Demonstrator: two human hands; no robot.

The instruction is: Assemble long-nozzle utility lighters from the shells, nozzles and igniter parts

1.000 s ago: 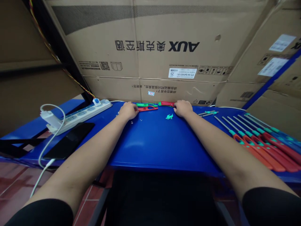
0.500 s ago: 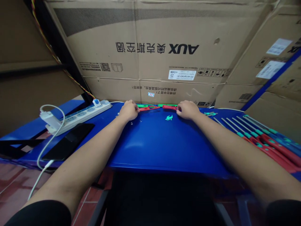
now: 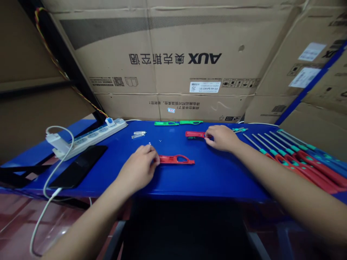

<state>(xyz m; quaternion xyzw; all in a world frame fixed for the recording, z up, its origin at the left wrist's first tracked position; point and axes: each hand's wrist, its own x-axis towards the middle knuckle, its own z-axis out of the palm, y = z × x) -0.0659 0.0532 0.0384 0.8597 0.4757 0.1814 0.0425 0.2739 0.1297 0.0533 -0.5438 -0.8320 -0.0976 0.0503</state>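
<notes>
My left hand (image 3: pixel 139 168) grips the left end of a red plastic lighter handle half (image 3: pixel 176 159) lying flat on the blue table (image 3: pixel 217 177). My right hand (image 3: pixel 222 138) holds the right end of a second red handle half (image 3: pixel 195 134), farther back. Two green plastic handle halves (image 3: pixel 166 123) (image 3: pixel 191 122) lie along the table's back edge. A small teal part (image 3: pixel 191 137) is partly hidden under the second red piece. Several short metal tubes (image 3: pixel 139 134) lie back left of my left hand.
Several assembled red-and-teal utility lighters (image 3: pixel 298 162) lie in a row at the table's right. A power strip (image 3: pixel 89 139), a charger with its white cable (image 3: pixel 58 142), and a black phone (image 3: pixel 78 167) are at the left. Cardboard boxes (image 3: pixel 176 61) stand behind the table.
Both red pieces have come toward me with my hands, the left one much farther. The green pieces stayed at the back edge, and the teal part is now partly covered.
</notes>
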